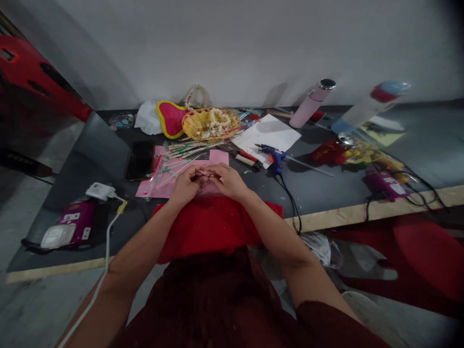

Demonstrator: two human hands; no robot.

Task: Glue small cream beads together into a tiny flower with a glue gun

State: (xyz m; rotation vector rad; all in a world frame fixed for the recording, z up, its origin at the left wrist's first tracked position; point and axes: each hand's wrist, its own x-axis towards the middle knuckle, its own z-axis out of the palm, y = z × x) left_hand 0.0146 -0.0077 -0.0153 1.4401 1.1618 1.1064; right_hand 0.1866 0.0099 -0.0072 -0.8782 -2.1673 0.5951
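Note:
My left hand (186, 184) and my right hand (227, 180) meet over the front edge of the pink paper (218, 156). Their fingers are curled inward and pinch together around something small and pale that I cannot make out. Below them a red cloth (213, 224) hangs over the table's front edge. Just beyond my hands lie thin sticks (183, 150) with bits of green on them. A clear plastic packet (156, 174) rests to the left, and pliers (248, 158) lie to the right.
A yellow wicker basket (195, 126) with pale strung pieces stands behind. Rightward are white paper (270, 133), a blue glue gun (276, 158) with its cord, a pink flask (311, 104) and a red can (331, 149). Leftward lie a phone (140, 161) and a purple power strip (78, 222).

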